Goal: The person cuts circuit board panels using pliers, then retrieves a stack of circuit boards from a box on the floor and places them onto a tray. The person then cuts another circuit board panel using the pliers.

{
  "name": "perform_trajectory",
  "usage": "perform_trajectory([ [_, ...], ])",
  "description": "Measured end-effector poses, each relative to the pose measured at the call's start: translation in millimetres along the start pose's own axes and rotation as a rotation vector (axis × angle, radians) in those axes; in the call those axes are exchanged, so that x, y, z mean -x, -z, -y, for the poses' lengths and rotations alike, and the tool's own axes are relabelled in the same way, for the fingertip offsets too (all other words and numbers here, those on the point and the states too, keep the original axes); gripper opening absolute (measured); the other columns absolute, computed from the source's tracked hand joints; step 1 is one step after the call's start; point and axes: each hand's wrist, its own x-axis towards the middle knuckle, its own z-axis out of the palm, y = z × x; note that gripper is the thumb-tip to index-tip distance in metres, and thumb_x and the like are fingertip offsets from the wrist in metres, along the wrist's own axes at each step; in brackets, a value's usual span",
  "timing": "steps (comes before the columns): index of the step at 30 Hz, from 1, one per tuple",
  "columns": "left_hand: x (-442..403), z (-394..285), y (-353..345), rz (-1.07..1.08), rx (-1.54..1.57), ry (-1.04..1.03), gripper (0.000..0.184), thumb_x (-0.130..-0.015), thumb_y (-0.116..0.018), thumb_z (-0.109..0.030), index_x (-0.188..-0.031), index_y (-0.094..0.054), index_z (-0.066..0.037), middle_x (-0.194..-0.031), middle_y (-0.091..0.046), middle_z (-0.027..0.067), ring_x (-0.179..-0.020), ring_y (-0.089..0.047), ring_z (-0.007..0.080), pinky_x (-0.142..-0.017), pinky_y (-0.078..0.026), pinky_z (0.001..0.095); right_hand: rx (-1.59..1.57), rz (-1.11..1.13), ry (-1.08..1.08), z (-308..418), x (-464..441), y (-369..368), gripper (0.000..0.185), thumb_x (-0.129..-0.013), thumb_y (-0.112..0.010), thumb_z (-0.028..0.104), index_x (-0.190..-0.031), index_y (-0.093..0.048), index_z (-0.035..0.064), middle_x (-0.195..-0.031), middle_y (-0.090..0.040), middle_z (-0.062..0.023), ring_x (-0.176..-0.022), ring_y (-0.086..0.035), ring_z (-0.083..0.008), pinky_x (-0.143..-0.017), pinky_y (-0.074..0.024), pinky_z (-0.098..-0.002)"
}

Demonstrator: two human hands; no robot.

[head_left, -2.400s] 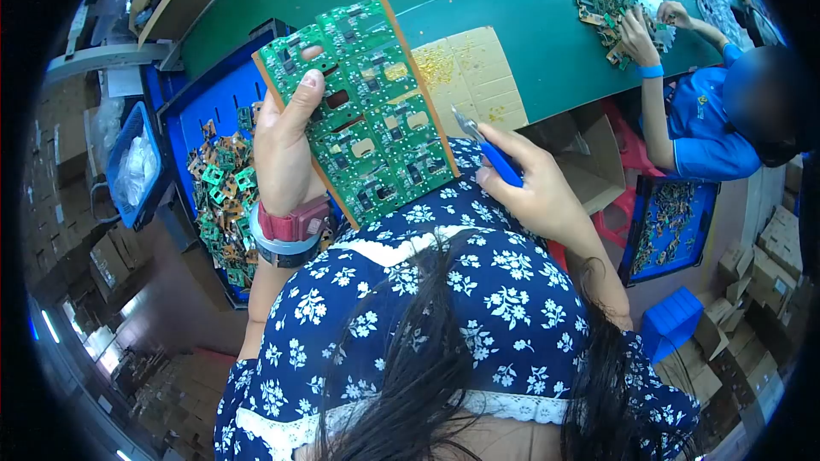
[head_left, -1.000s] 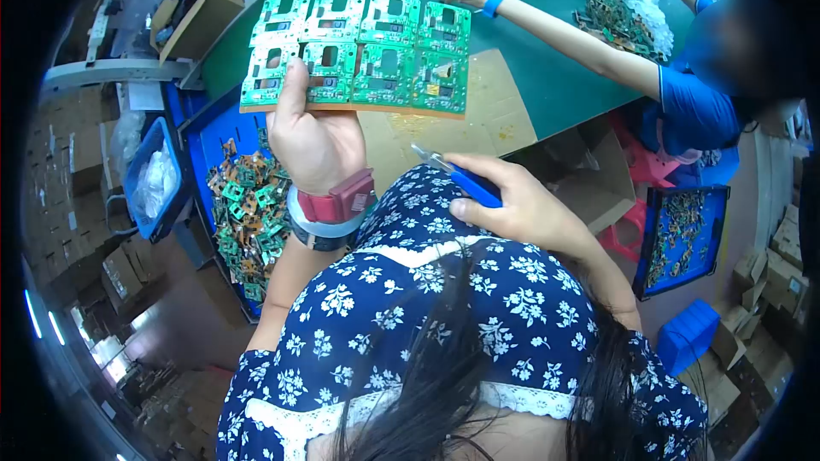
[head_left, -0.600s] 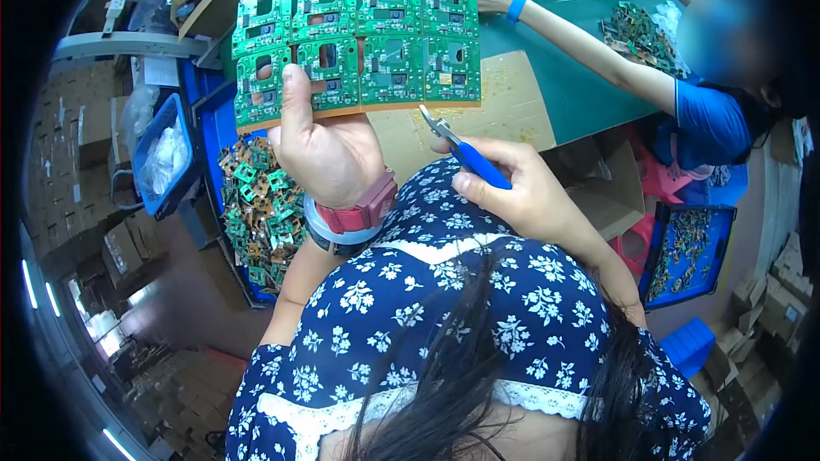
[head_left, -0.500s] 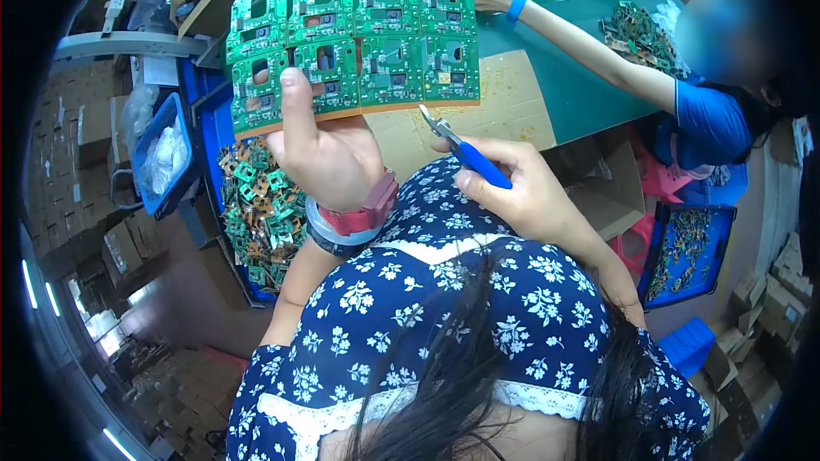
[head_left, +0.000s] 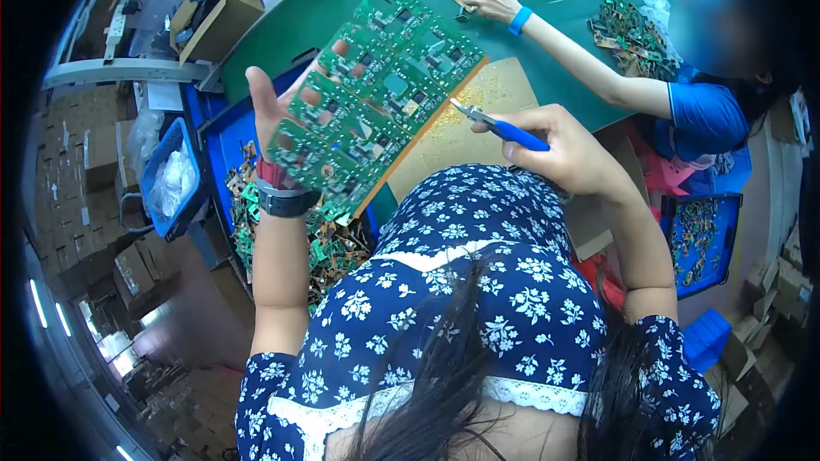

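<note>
A green circuit board panel [head_left: 389, 90] with a brown edge strip is tilted in front of my left hand [head_left: 272, 115]. That hand supports it from behind, with the thumb out to the side and fingertips showing through the cutouts. My right hand [head_left: 568, 149] is closed round blue-handled cutters [head_left: 519, 135]. Their metal tip lies close to the panel's brown edge; whether it touches is unclear. Beyond the panel, a cardboard sheet [head_left: 508, 90] with yellow bits lies on the green table [head_left: 555, 26].
Small boards fill a blue tray [head_left: 229, 124] below my left forearm. A blue basket [head_left: 192, 158] with plastic bags is at the left. On the right, a co-worker's hand [head_left: 489, 0] reaches over the table, near a board pile [head_left: 628, 34]. Another blue tray [head_left: 728, 239] sits lower right.
The panel has turned from nearly level to a diagonal slant, and my left thumb has come off its front. My right hand and the cutters have moved up and right.
</note>
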Motion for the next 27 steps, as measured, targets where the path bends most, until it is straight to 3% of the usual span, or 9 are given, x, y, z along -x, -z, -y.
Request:
perform_trajectory([
  [2, -5, -4, 1, 0.027, -0.045, 0.068, 0.072, -0.089, -0.059, -0.042, -0.141, -0.033, -0.001, -0.131, -0.052, 0.018, -0.11, -0.059, 0.0309, -0.095, -0.049, 0.0395, 0.024, 0.005, -0.011, -2, -1, 4, 0.035, -0.082, -0.057, 0.012, -0.114, -0.064, -0.0007, -0.072, -0.054, 0.0006, -0.067, -0.047, -0.0056, -0.063, -0.0396, -0.022],
  [5, -21, -14, -1, 0.095, -0.804, 0.203, 0.065, -0.085, -0.064, -0.024, -0.137, -0.037, 0.004, -0.125, -0.055, 0.0179, -0.108, -0.059, 0.0267, -0.09, -0.05, 0.0413, 0.147, 0.024, -0.02, -4, 1, 8, 0.036, -0.082, -0.057, 0.013, -0.114, -0.064, -0.0005, -0.07, -0.052, 0.0011, -0.066, -0.044, -0.0057, -0.061, -0.0378, -0.0223],
  [6, -23, -11, -4, 0.103, -0.804, 0.212, 0.065, -0.085, -0.064, -0.024, -0.137, -0.037, 0.004, -0.125, -0.055, 0.0179, -0.108, -0.059, 0.0267, -0.09, -0.05, 0.0413, 0.143, 0.014, -0.025, -4, 1, 9, 0.036, -0.082, -0.057, 0.013, -0.114, -0.064, -0.0005, -0.07, -0.052, 0.0011, -0.066, -0.044, -0.0057, -0.061, -0.0378, -0.0223],
  [9, -19, 9, -20, -0.156, -0.776, 0.183, 0.06, -0.081, -0.065, -0.015, -0.132, -0.041, 0.003, -0.115, -0.06, 0.0142, -0.101, -0.062, 0.0226, -0.087, -0.052, 0.038, 0.153, -0.02, -0.156, -3, 3, 16, 0.036, -0.081, -0.057, 0.013, -0.115, -0.064, 0.0002, -0.068, -0.048, 0.002, -0.064, -0.041, -0.0059, -0.059, -0.0353, -0.0229],
  [17, 2, 50, -41, -0.436, -0.486, -0.017, 0.047, -0.081, -0.063, -0.007, -0.125, -0.047, -0.002, -0.104, -0.064, 0.0102, -0.086, -0.065, 0.0175, -0.072, -0.055, 0.0295, 0.038, -0.087, -0.09, -1, 1, 8, 0.037, -0.083, -0.057, 0.013, -0.118, -0.063, 0.0019, -0.068, -0.045, 0.0032, -0.064, -0.04, -0.0058, -0.057, -0.0334, -0.0232],
  [25, 8, 63, -46, -0.525, -0.463, -0.097, 0.036, -0.085, -0.064, -0.011, -0.118, -0.052, -0.003, -0.098, -0.065, 0.0081, -0.078, -0.065, 0.0135, -0.064, -0.055, 0.0262, -0.008, -0.113, -0.064, -9, -3, -7, 0.04, -0.084, -0.059, 0.015, -0.122, -0.06, 0.002, -0.073, -0.048, 0.0026, -0.068, -0.044, -0.005, -0.061, -0.0372, -0.0214],
  [27, 9, 63, -42, -0.538, -0.511, -0.082, 0.037, -0.086, -0.063, -0.013, -0.119, -0.051, -0.003, -0.1, -0.065, 0.0096, -0.081, -0.066, 0.0159, -0.066, -0.056, 0.0285, -0.013, -0.115, -0.059, -14, -4, -9, 0.041, -0.084, -0.059, 0.015, -0.123, -0.059, 0.0019, -0.074, -0.048, 0.0027, -0.068, -0.045, -0.005, -0.061, -0.0375, -0.0212],
])
